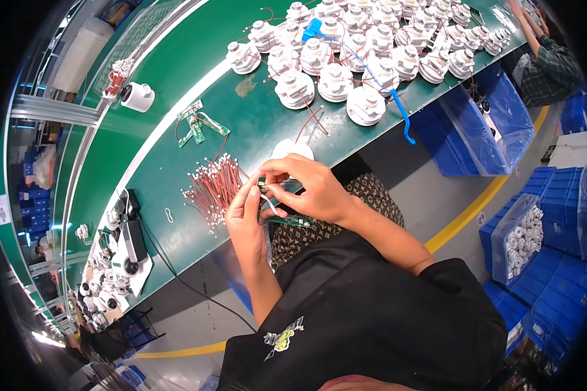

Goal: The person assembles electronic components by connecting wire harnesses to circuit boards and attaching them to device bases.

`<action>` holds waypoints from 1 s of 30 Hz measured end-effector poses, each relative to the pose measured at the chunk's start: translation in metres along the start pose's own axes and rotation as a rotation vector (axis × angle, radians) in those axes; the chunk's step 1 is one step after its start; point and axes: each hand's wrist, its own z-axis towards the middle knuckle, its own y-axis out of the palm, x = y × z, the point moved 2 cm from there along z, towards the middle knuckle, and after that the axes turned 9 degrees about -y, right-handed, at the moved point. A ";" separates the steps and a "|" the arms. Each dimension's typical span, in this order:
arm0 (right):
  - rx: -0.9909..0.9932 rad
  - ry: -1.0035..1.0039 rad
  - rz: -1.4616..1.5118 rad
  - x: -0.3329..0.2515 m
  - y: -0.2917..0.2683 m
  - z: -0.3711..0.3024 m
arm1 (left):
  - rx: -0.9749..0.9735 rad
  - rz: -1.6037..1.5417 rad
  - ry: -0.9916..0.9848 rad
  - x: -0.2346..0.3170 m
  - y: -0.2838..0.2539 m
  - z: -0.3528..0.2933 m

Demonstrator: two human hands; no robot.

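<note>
Both my hands meet just off the near edge of the green desk (176, 65): my left hand (246, 218) and right hand (306, 189) pinch a small green circuit board (287, 220) between their fingers. Loose red wires (214, 189) lie bundled beside them; white round plastic housings (336, 81) crowd the far end.

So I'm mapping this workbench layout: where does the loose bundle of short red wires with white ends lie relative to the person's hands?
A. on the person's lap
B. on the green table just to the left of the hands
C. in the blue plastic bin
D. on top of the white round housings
B: the bundle of short red wires lies on the green table, just left of the left hand and right hand, which hold a small green circuit board.
</note>
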 end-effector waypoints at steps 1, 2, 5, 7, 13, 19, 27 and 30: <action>-0.006 -0.035 -0.013 -0.001 0.000 0.000 | 0.010 0.012 -0.009 -0.001 0.000 0.000; -0.007 -0.033 -0.013 0.000 0.000 -0.001 | 0.011 0.012 -0.011 -0.001 -0.002 0.000; -0.036 -0.069 -0.061 0.002 0.000 -0.002 | -0.017 -0.010 -0.009 -0.003 -0.002 0.001; 0.007 -0.187 -0.081 0.002 0.002 -0.001 | 0.024 0.012 0.000 -0.003 0.000 0.001; 0.015 -0.181 -0.165 0.000 0.001 -0.002 | 0.014 0.152 0.055 -0.003 0.005 -0.005; 0.062 -0.079 -0.204 -0.006 0.001 -0.001 | 0.159 0.388 0.310 -0.013 0.015 -0.009; 0.067 -0.054 -0.176 -0.007 0.001 -0.001 | 0.144 0.266 0.225 -0.035 0.016 -0.006; 0.049 0.026 -0.124 -0.005 -0.001 -0.004 | 0.135 0.099 0.086 -0.029 0.019 -0.010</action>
